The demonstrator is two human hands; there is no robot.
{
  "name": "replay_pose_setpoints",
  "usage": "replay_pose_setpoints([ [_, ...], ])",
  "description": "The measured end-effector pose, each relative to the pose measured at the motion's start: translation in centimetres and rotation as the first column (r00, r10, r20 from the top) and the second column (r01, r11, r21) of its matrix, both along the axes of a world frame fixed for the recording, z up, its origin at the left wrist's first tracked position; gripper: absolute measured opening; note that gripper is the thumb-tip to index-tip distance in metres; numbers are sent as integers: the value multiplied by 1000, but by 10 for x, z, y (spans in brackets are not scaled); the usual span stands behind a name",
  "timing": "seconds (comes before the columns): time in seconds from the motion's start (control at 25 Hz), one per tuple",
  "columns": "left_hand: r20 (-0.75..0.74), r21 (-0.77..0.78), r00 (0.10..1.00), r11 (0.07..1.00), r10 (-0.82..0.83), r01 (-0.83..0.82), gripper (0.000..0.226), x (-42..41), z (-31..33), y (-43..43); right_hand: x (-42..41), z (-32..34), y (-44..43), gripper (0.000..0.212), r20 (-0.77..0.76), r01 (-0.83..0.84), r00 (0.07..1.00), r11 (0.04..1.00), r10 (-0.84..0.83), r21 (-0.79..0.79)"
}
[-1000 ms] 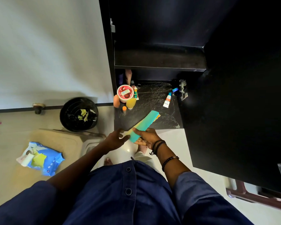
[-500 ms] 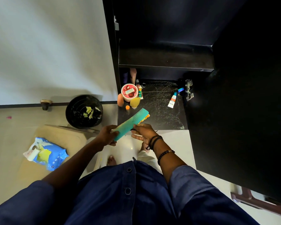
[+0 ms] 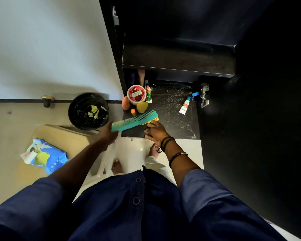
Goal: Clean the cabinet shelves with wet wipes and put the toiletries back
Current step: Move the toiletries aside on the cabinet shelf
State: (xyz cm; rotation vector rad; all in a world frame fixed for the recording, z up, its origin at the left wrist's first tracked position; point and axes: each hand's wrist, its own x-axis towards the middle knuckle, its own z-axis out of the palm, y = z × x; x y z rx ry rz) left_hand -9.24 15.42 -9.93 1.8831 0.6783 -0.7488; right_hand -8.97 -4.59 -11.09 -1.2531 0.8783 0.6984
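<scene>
My left hand (image 3: 108,132) grips the left end of a teal comb (image 3: 134,120) and holds it over the front left corner of the black lower shelf (image 3: 170,105). My right hand (image 3: 155,132) lies on the shelf's front edge with its fingers spread. Its fingertips touch a small yellow-orange item (image 3: 150,121) that is partly hidden under the comb's right end. At the shelf's back left stand a red-lidded jar (image 3: 136,94), an orange sponge (image 3: 125,103), a yellow sponge (image 3: 142,106) and a small orange cap (image 3: 133,111). A white tube (image 3: 185,106) lies at the right.
A blue pack of wet wipes (image 3: 45,156) lies on a beige plastic stool (image 3: 73,140) at the left. A black bin (image 3: 88,111) holding used wipes stands by the wall. The dark upper shelf (image 3: 177,58) overhangs the lower one. The open black cabinet door (image 3: 259,119) fills the right side.
The comb has passed from my right hand to my left hand and moved left and forward over the shelf corner. My right hand has dropped onto the shelf edge.
</scene>
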Motion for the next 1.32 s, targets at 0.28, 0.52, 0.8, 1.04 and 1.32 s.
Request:
replay_pose_setpoints([
  [0.28, 66, 110, 996, 993, -54, 46, 57, -11, 1, -10, -3, -15, -7, 47, 117, -24, 992, 989, 41, -144],
  [0.52, 370, 277, 879, 939, -300, 204, 61, -12, 16, -34, 19, -7, -58, 36, 264, 266, 955, 779, -134, -568],
  [0.8, 553, 391, 674, 867, -490, 309, 63, 3, 35, -51, 53, -4, -123, 44, -118, -353, 893, 514, 434, -782],
  [1.04, 531, 434, 664, 841, -527, 322, 66, 16, 41, -62, 73, -8, -124, 37, -116, -360, 869, 453, 482, -815],
  [1.32, 527, 432, 688, 855, -499, 288, 64, 24, 39, -64, 89, 3, -101, 21, 101, -173, 911, 592, 401, -787],
])
